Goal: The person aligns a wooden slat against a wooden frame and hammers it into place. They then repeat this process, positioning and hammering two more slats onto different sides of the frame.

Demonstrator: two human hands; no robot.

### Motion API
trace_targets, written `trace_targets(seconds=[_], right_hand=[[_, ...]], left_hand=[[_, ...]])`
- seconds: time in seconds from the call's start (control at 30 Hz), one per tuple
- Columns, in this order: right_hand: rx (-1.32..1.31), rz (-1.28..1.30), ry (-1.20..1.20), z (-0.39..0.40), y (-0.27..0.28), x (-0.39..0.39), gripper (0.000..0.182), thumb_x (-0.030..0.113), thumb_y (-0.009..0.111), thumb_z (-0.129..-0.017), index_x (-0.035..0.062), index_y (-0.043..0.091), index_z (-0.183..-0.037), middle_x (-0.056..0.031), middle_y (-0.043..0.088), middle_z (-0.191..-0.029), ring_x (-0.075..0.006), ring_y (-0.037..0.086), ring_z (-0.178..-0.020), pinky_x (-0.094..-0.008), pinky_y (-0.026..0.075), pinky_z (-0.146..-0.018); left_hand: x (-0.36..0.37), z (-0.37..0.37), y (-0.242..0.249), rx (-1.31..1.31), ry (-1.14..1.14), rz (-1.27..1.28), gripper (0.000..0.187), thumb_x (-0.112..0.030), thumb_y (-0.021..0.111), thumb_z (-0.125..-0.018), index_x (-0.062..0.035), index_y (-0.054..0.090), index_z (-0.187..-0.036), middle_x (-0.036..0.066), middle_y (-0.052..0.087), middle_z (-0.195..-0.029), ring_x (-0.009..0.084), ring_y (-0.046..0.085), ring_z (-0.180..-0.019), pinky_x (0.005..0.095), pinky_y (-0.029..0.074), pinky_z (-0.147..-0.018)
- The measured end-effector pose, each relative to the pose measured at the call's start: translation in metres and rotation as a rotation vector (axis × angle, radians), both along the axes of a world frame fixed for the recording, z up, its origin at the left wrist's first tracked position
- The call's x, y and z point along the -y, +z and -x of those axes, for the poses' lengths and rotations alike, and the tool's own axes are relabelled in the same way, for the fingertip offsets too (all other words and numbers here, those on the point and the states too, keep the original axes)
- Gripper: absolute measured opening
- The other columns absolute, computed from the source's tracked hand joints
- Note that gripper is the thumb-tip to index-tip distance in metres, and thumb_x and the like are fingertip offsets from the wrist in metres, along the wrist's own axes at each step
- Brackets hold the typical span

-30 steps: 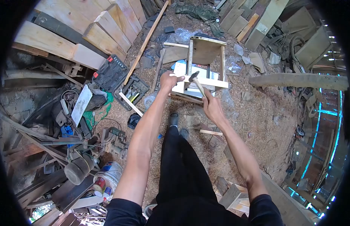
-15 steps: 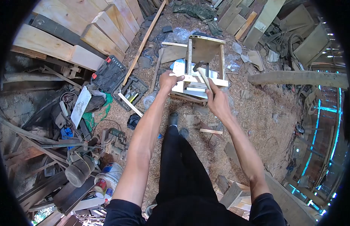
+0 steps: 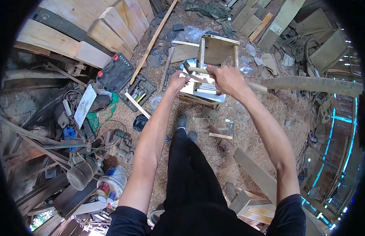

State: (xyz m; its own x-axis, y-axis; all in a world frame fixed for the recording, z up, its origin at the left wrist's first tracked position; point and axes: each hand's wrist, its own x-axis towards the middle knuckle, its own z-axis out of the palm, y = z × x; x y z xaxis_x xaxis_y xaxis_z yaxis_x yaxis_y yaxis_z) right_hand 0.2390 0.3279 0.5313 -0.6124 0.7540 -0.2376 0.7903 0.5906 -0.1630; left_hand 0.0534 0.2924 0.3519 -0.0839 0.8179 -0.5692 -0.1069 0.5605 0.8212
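Observation:
My left hand (image 3: 178,82) is closed around the near end of a pale wooden strip (image 3: 200,79). The strip lies across a wooden box-like frame (image 3: 202,57), and its far end is a blur to the right. In my right hand (image 3: 228,80) is a hammer (image 3: 199,70), gripped by its light wooden handle. Its dark head hangs just above my left fingers, over the strip's left part. White sheets or boards (image 3: 209,94) show inside the frame, below the strip.
An open black tool case (image 3: 117,72) lies on the left, beside a long wooden batten (image 3: 154,39). Stacked boards (image 3: 64,39) fill the upper left. A beam (image 3: 312,83) juts in from the right, and wood offcuts (image 3: 220,135) lie on the sawdust floor.
My right hand has swung the hammer left and turned it nearly level, its head now close to my left hand. The strip's right end has shifted away from the frame and blurs with motion.

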Motion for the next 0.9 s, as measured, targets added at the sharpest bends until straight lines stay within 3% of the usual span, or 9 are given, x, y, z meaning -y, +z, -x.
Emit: trace_targets(seconds=[0.03,0.13,0.27,0.37,0.5,0.63,0.77,0.87,0.9], right_hand=[[-0.005,0.002,0.002,0.004,0.001,-0.007,0.024,0.015,0.054,-0.087,0.0133,0.068,-0.106,-0.0203,0.066,-0.076,-0.0373,0.066,-0.073,-0.0484,0.052,-0.067],[0.182,-0.025,0.141,0.016,0.015,-0.018,0.019,0.014,0.055,-0.083,0.0046,0.071,-0.087,-0.0164,0.069,-0.079,-0.0326,0.07,-0.075,-0.0429,0.055,-0.066],[0.4,0.031,0.159,0.036,0.046,-0.026,0.019,0.015,0.059,-0.081,0.0041,0.072,-0.09,-0.0152,0.071,-0.085,-0.0322,0.071,-0.081,-0.0418,0.056,-0.07],[0.222,-0.055,0.144,0.037,0.024,-0.027,0.019,0.016,0.06,-0.081,0.0028,0.072,-0.089,-0.0132,0.071,-0.085,-0.0301,0.071,-0.083,-0.0407,0.056,-0.07],[0.417,-0.022,0.223,0.05,0.034,-0.024,0.02,0.015,0.058,-0.082,0.0041,0.073,-0.088,-0.0123,0.072,-0.085,-0.0286,0.071,-0.081,-0.0396,0.056,-0.069],[0.317,-0.052,0.179,0.053,0.034,-0.028,0.02,0.018,0.059,-0.083,0.0069,0.074,-0.091,-0.0086,0.073,-0.088,-0.0254,0.071,-0.084,-0.0379,0.055,-0.07],[0.489,0.007,0.219,0.048,0.038,-0.025,0.021,0.015,0.058,-0.082,0.0063,0.073,-0.094,-0.0122,0.072,-0.087,-0.0282,0.071,-0.084,-0.0404,0.056,-0.071],[0.39,0.099,0.076,0.027,0.045,-0.025,0.023,0.012,0.057,-0.081,0.0055,0.071,-0.099,-0.017,0.07,-0.085,-0.0331,0.07,-0.083,-0.0441,0.055,-0.072],[0.236,0.087,0.027,0.014,0.037,-0.024,0.027,0.01,0.056,-0.081,0.005,0.068,-0.105,-0.0194,0.069,-0.084,-0.0358,0.069,-0.082,-0.0459,0.055,-0.072]], left_hand=[[0.0,0.0,-0.002,0.033,0.028,-0.018,0.022,-0.011,0.067,-0.088,-0.0009,0.056,-0.104,0.005,0.061,-0.08,0.012,0.055,-0.067,0.0263,0.043,-0.058],[0.001,0.001,-0.001,0.089,0.055,-0.008,0.022,-0.009,0.067,-0.087,-0.0006,0.056,-0.104,0.006,0.062,-0.081,0.0121,0.055,-0.066,0.0258,0.044,-0.057],[-0.001,-0.001,0.005,0.075,0.044,0.015,0.022,-0.009,0.067,-0.087,-0.0001,0.056,-0.105,0.006,0.061,-0.08,0.0119,0.055,-0.065,0.0254,0.043,-0.057],[0.001,-0.001,0.007,0.089,0.037,-0.003,0.023,-0.008,0.068,-0.086,0.0011,0.056,-0.104,0.006,0.061,-0.081,0.012,0.055,-0.065,0.0258,0.044,-0.057],[0.001,0.0,0.011,0.075,0.023,0.014,0.023,-0.006,0.068,-0.085,0.0023,0.055,-0.104,0.006,0.061,-0.081,0.012,0.054,-0.065,0.0265,0.045,-0.058],[0.0,-0.001,0.006,0.107,0.06,0.001,0.019,-0.002,0.066,-0.084,0.0012,0.057,-0.1,0.006,0.061,-0.079,0.0124,0.054,-0.063,0.0267,0.045,-0.056],[0.0,-0.002,0.007,0.08,0.042,-0.007,0.02,-0.009,0.07,-0.085,0.0007,0.058,-0.098,0.006,0.06,-0.076,0.0122,0.054,-0.061,0.0265,0.044,-0.055],[0.0,-0.003,0.017,0.038,0.058,0.018,0.023,-0.008,0.07,-0.083,0.0035,0.059,-0.1,0.009,0.064,-0.081,0.0122,0.057,-0.062,0.0269,0.047,-0.055],[0.0,-0.003,0.015,0.038,0.063,0.017,0.023,-0.008,0.07,-0.083,0.0035,0.059,-0.1,0.009,0.064,-0.081,0.0122,0.057,-0.062,0.0269,0.047,-0.055]])
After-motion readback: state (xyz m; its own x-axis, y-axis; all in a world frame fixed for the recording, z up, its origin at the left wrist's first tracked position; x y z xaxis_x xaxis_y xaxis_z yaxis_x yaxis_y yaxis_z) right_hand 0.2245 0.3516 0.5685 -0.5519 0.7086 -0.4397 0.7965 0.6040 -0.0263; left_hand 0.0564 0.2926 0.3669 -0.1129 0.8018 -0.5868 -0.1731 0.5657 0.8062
